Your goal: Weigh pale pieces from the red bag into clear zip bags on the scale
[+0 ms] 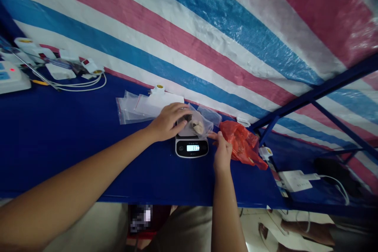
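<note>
A clear plastic bag (206,125) with a pale lump and something dark inside rests on top of a small digital scale (191,153). The scale's lit display shows digits that are too blurred to read surely. My left hand (167,123) is at the bag's left end, thumb and fingers closed around its edge. My right hand (223,151) is at the bag's right side, its index finger stretched out to the bag's corner and the thumb apart from it. Just beyond the right hand lies a crumpled red plastic bag (240,141).
Flat clear bags (126,108) and a white sheet lie left of the scale on the blue table (73,134). White plugs and cables (79,84) sit at the far left. A striped tarp (147,27) rises behind. A blue metal frame (319,90) and a power strip (295,180) stand right.
</note>
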`<state>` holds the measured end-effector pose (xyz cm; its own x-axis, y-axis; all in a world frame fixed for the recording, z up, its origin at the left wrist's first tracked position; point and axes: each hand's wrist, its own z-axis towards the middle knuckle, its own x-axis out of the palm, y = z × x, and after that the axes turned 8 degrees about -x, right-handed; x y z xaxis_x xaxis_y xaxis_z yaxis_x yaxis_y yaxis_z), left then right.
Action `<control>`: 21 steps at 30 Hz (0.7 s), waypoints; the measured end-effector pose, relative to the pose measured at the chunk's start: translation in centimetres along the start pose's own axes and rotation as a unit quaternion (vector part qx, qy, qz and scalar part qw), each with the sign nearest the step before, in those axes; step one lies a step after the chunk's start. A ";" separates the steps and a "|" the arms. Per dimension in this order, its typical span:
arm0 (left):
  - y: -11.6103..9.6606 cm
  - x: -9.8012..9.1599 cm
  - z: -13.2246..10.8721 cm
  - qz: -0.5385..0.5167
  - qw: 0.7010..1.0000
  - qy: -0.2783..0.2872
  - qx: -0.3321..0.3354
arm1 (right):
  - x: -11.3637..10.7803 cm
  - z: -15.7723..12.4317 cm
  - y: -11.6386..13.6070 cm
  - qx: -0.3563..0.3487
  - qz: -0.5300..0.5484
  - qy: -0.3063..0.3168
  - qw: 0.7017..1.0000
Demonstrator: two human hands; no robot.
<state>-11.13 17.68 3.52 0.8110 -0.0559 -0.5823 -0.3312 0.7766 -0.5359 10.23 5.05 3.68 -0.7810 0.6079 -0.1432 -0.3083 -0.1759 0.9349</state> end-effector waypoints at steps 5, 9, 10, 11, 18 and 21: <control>-1.6 2.0 0.2 0.014 0.996 0.065 0.051 | 0.2 -0.3 0.3 -0.066 -0.039 0.085 0.993; -1.8 2.5 0.4 -0.010 0.996 0.066 0.056 | 0.8 -0.4 0.6 -0.139 -0.107 0.154 0.972; -1.8 2.6 0.4 -0.017 0.996 0.067 0.059 | 0.9 -0.4 0.7 -0.153 -0.118 0.162 0.968; -1.8 2.6 0.4 -0.024 0.996 0.067 0.061 | 1.0 -0.4 0.7 -0.163 -0.126 0.167 0.964; -1.7 2.7 0.6 -0.082 0.993 0.054 0.061 | 1.3 -0.6 0.1 -0.174 -0.136 0.143 0.965; -1.6 2.7 0.6 -0.097 0.993 0.049 0.051 | 1.4 -0.6 0.3 -0.182 -0.148 0.173 0.956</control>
<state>-8.20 16.66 3.15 0.8026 -0.2674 -0.5333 -0.1182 0.8050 -0.5814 8.66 5.37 3.58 -0.7441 0.3909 -0.5418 -0.6630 -0.3330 0.6705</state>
